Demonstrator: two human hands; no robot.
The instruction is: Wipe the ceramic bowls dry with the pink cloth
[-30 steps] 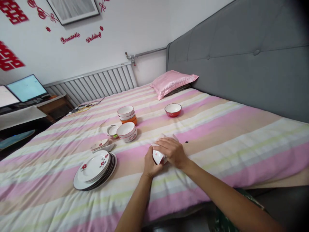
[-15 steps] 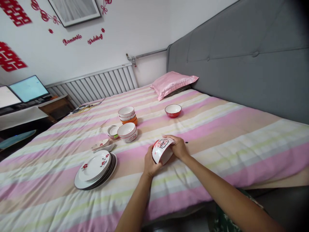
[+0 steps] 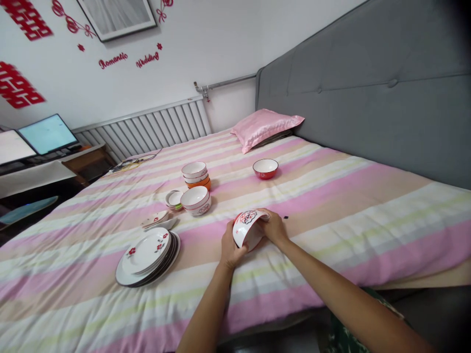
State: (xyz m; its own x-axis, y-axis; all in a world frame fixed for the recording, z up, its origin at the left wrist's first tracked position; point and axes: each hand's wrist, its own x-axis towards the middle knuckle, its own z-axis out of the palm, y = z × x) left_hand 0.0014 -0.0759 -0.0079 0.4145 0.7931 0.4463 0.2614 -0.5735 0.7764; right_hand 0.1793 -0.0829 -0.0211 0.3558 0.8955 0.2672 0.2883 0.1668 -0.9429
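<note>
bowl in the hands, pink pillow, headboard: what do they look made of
Patterned bowl: probably glazed ceramic; smooth, shiny white wall.
Pink pillow: satin-like fabric, fibre unclear; soft sheen and creases.
Gray headboard: padded, with buttons and seams; matte, fabric or leatherette, cannot tell.

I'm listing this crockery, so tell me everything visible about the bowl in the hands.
The bowl is white and glossy, apparently ceramic, with red colouring and a dark-outlined motif on its outside. It is tipped over rather than upright, and part of its inside shows. The left hand grips one side and the right hand the other, partly hiding it. It is at the near part of the striped bedspread; whether they touch is unclear.
</note>
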